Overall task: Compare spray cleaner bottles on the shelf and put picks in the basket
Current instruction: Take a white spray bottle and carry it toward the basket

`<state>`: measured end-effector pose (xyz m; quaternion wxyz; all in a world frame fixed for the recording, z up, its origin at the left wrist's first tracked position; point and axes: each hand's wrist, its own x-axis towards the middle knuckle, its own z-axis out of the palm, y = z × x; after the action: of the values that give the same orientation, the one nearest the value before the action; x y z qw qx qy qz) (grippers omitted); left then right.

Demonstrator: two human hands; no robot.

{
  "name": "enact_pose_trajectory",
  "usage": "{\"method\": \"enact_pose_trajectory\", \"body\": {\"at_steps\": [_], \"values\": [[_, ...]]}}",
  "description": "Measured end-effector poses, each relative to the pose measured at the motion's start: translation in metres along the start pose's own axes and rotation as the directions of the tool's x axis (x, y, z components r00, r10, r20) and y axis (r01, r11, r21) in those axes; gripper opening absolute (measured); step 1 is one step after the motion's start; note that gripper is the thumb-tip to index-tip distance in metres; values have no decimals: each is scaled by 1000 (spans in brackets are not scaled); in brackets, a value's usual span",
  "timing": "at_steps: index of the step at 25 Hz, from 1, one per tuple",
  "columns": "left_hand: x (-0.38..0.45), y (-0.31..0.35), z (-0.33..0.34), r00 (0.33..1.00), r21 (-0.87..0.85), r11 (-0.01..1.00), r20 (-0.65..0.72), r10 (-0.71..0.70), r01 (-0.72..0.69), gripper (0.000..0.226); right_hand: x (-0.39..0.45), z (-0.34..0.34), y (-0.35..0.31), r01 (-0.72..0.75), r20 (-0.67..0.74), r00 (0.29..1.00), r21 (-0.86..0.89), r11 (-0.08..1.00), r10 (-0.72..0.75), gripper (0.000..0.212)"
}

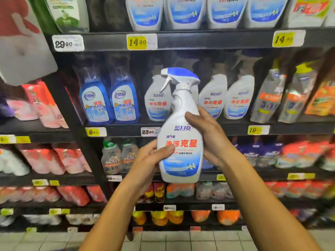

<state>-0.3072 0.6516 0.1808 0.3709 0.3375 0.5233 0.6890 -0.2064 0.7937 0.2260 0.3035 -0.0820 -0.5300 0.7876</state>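
White spray cleaner bottle (181,134) held upright before shelf (199,39) | left hand (150,160), right hand (208,136) both curled round it | step: comparing | next: choose; basket unseen

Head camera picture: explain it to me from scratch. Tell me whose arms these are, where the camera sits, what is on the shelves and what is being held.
There is no machine here. The camera is worn on a person's head and looks forward and down, so the two bare arms are that person's own.

Both hands hold one white spray bottle with a blue trigger top, upright, its label facing the camera. The left hand grips its lower side, thumb across the label; the right hand wraps around the other side.

Behind stands a dark store shelf with price tags along its edges. It carries matching white bottles, two blue bottles to their left, and blurred packs. No basket is in view.
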Motion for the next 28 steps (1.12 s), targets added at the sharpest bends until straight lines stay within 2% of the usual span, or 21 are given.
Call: {"method": "enact_pose_trajectory", "body": {"at_steps": [4, 9, 14, 18, 23, 28], "values": [[-26, -18, -7, 994, -7, 999, 91, -53, 54, 41, -28, 5, 20, -18, -92, 996, -78, 997, 11, 32], [-57, -35, -15, 978, -45, 993, 179, -104, 113, 44, -64, 13, 37, -48, -150, 988, -152, 987, 25, 33], [-71, -44, -24, 967, -77, 990, 238, -96, 118, 50, -86, 23, 39, 21, -95, 995, -205, 979, -42, 40], [-71, -46, -28, 965, -31, 997, 254, -66, 77, 46, -90, 25, 25, 111, -17, 992, -330, 938, -123, 30], [-65, -45, -11, 946, -14, 996, 315, -75, 83, 49, -75, 20, -6, 73, 39, 997, -219, 973, -66, 25], [-52, -44, 11, 952, -41, 995, 297, -75, 91, 52, -61, 9, -27, 77, 99, 994, -236, 969, -55, 21]]}}
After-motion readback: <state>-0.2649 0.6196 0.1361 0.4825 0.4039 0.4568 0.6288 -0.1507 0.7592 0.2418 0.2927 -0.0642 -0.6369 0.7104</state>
